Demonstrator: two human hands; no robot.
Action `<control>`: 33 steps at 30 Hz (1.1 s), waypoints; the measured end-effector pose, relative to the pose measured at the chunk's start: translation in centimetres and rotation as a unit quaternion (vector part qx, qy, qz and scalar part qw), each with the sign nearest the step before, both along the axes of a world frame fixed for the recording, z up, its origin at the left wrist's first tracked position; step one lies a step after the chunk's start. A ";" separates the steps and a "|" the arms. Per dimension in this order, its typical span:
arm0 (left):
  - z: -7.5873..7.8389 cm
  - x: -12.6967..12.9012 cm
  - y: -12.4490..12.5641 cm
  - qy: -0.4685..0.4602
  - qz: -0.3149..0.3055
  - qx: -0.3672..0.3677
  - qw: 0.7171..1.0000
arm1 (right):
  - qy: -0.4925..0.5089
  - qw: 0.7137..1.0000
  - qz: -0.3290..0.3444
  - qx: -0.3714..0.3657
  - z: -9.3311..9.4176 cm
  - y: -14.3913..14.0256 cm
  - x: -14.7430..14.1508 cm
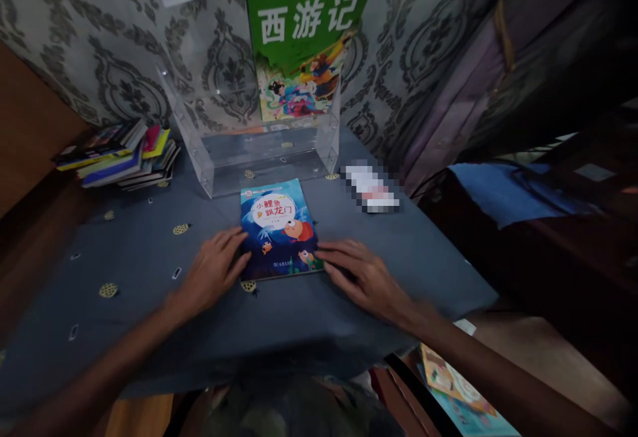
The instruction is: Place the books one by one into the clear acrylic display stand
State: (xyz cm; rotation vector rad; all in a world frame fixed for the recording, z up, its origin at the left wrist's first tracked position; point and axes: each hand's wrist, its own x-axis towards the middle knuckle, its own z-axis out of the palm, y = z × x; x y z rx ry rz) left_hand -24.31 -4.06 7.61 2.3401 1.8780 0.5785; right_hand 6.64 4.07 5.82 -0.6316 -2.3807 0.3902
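A blue children's picture book [277, 231] with orange fish on its cover lies flat and closed on the cloth-covered table [209, 317]. At its left edge is my left hand [212, 264], fingers stretched out and thumb apart, the tips touching the book's side. My right hand [363, 274] reaches the right edge in the same way, its fingers extended and spread from the thumb. Neither hand is wrapped round the book. Just behind it stands a clear acrylic rack [269, 161], in which a large green book [304, 38] leans upright.
An uneven pile of books [122, 158] sits at the back left. Right of the rack lies a small pixelated white item [371, 188]. Patterned wall covering rises behind the table. More books [463, 390] are low at the right, below the table edge.
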 end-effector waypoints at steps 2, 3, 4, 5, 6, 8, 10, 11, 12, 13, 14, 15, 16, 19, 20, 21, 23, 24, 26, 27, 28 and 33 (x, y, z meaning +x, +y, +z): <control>-0.5 -0.5 1.7 -0.014 0.065 -0.022 0.998 | -0.037 0.998 -0.050 -0.011 -0.4 1.1 -1.7; -0.8 -0.5 2.5 -0.033 0.083 -0.033 0.995 | -0.056 0.996 -0.074 -0.016 -0.8 1.7 -2.8; -1.1 -0.4 3.1 -0.063 0.092 -0.039 0.993 | -0.072 0.993 -0.095 -0.022 -1.2 2.3 -3.8; -1.4 -0.2 3.7 -0.105 0.093 -0.041 0.989 | -0.089 0.989 -0.111 -0.029 -1.7 2.8 -4.8; -1.7 0.0 4.1 -0.164 0.095 -0.037 0.981 | -0.101 0.987 -0.122 -0.032 -2.1 3.3 -5.6; -1.9 0.4 4.9 -0.330 0.117 -0.025 0.936 | -0.107 0.985 -0.133 -0.028 -2.8 3.8 -6.8; -1.8 0.5 5.5 -0.520 0.162 -0.042 0.838 | -0.099 0.986 -0.131 -0.020 -3.3 3.9 -7.2; -1.6 0.6 5.8 -0.599 0.182 -0.067 0.777 | -0.095 0.987 -0.129 -0.018 -3.4 3.9 -7.2; -1.4 0.7 6.0 -0.660 0.195 -0.100 0.719 | -0.093 0.987 -0.129 -0.018 -3.5 3.8 -7.1; -1.1 0.8 6.2 -0.701 0.199 -0.136 0.671 | -0.091 0.987 -0.131 -0.020 -3.5 3.7 -6.9; -0.8 1.1 6.3 -0.728 0.197 -0.167 0.636 | -0.088 0.987 -0.133 -0.024 -3.6 3.7 -6.7; -0.6 1.4 6.4 -0.745 0.192 -0.188 0.611 | -0.084 0.987 -0.134 -0.031 -3.6 3.6 -6.5; -0.3 1.7 6.4 -0.758 0.186 -0.198 0.593 | -0.076 0.987 -0.133 -0.041 -3.6 3.7 -6.4; 0.6 2.9 6.3 -0.788 0.160 -0.178 0.567 | -0.035 0.988 -0.119 -0.095 -3.6 4.0 -5.8; 0.9 3.2 6.3 -0.797 0.149 -0.163 0.563 | -0.015 0.986 -0.117 -0.118 -3.6 4.1 -5.7; 1.3 3.5 6.2 -0.803 0.136 -0.149 0.561 | 0.006 0.983 -0.114 -0.141 -3.7 4.3 -5.5; 2.0 3.9 6.3 -0.809 0.112 -0.133 0.561 | 0.052 0.976 -0.110 -0.181 -3.6 4.7 -5.4; 2.4 4.1 6.3 -0.810 0.102 -0.130 0.563 | 0.076 0.972 -0.109 -0.196 -3.5 4.9 -5.4; 3.1 4.3 6.4 -0.809 0.085 -0.122 0.569 | 0.121 0.963 -0.103 -0.217 -3.1 5.4 -5.5; 3.4 4.3 6.5 -0.807 0.077 -0.118 0.574 | 0.144 0.959 -0.098 -0.224 -2.8 5.7 -5.6; 3.8 4.3 6.6 -0.803 0.065 -0.115 0.581 | 0.166 0.955 -0.089 -0.229 -2.3 6.0 -5.7; 6.7 3.8 7.5 -0.755 -0.021 -0.121 0.644 | 0.245 0.942 -0.040 -0.227 1.8 7.8 -6.2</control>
